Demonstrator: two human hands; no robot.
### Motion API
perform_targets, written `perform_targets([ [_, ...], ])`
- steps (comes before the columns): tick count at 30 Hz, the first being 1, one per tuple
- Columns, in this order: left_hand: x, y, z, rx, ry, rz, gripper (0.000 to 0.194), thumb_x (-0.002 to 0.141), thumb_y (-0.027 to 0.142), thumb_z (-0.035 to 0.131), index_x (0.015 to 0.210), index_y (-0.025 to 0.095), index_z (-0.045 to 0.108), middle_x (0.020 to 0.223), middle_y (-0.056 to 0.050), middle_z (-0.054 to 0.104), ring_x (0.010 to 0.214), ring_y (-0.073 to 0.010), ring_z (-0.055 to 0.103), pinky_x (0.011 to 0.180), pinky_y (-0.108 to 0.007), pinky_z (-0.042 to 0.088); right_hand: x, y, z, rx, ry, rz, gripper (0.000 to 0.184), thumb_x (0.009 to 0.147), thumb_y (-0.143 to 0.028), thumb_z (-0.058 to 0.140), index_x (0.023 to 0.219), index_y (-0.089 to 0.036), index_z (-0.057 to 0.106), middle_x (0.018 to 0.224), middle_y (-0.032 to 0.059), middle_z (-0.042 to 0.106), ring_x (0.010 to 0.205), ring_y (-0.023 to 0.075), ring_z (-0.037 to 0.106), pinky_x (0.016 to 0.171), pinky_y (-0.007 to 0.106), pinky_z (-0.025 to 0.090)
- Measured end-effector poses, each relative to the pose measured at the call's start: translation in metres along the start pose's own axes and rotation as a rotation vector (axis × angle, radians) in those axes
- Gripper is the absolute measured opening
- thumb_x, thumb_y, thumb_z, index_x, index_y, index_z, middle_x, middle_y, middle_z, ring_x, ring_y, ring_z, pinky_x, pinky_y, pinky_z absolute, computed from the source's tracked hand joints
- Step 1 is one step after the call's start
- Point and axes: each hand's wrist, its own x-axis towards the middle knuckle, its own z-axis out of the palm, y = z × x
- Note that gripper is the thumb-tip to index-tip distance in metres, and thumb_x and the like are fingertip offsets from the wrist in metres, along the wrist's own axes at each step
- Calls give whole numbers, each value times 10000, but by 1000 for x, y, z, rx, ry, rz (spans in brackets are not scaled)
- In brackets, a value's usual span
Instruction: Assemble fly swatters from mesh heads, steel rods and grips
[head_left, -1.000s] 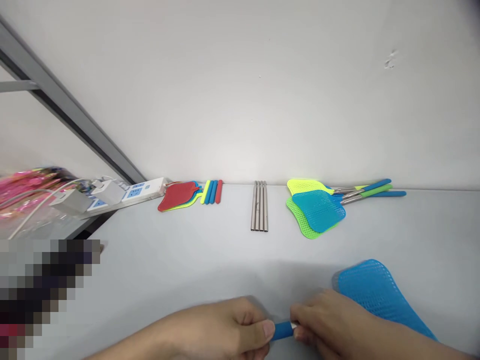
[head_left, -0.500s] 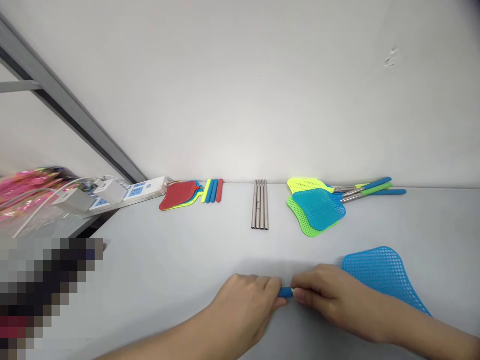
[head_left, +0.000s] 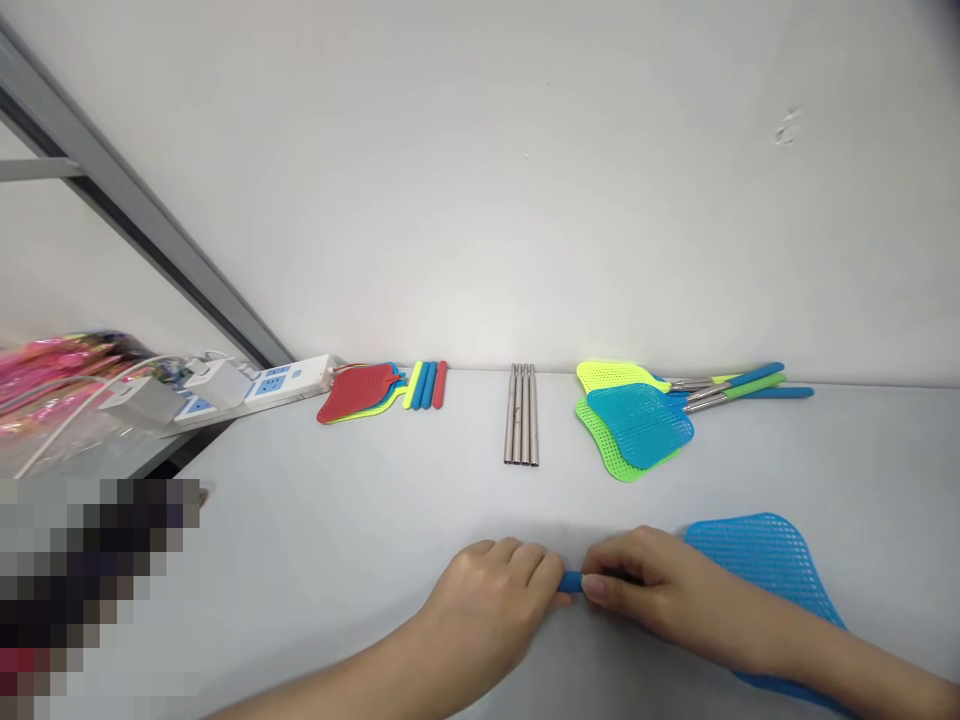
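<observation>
Holding a blue grip (head_left: 571, 582) at lower centre, wrapping the left hand (head_left: 499, 590) around it and pinching its right end with the right hand (head_left: 630, 580). Reaching across a blue swatter head (head_left: 757, 545) at lower right. Facing metal tubes (head_left: 521, 415) lying mid-frame on the counter (head_left: 360, 520), between piled swatters (head_left: 641, 425) and coloured grips (head_left: 428, 385).

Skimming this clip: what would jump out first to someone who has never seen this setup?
Probably the two hands at the bottom centre, left hand and right hand, meeting on a short blue grip. Next, the large blue mesh head partly under the right forearm, then the bright pile of swatters against the wall, right of four metal tubes.
</observation>
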Motion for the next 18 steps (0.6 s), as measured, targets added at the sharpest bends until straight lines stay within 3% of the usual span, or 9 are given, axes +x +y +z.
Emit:
perform_targets([
  [6, -1, 2, 3, 13, 58, -8, 167, 824, 279, 512, 703, 186, 446, 598, 24, 529, 496, -160, 500, 449, -273, 292, 4, 2, 0, -38, 22, 0, 317, 833, -336, 431, 569, -161, 422, 535, -51, 381, 534, 80, 333, 480, 211, 231],
  [9, 0, 1, 4, -9, 31, -19, 145, 832, 264, 495, 716, 186, 454, 614, 21, 539, 511, -163, 503, 462, -272, 303, 4, 3, 1, -12, 13, -10, 315, 829, -324, 441, 562, -158, 427, 526, -54, 370, 521, 75, 323, 465, 202, 230],
  [14, 1, -2, 2, -87, -44, -38, 142, 850, 263, 438, 734, 184, 463, 647, 7, 556, 545, -164, 511, 484, -266, 330, 4, 5, -1, 133, -51, -1, 325, 857, -364, 399, 664, -155, 555, 503, -45, 438, 466, 66, 359, 433, 174, 268],
  [18, 2, -4, 0, -132, -94, -46, 160, 860, 280, 406, 751, 183, 472, 681, -4, 568, 570, -172, 519, 498, -276, 359, 4, 5, -1, 302, -109, 85, 373, 853, -446, 382, 691, -149, 540, 530, -22, 510, 403, 60, 374, 394, 170, 301],
])
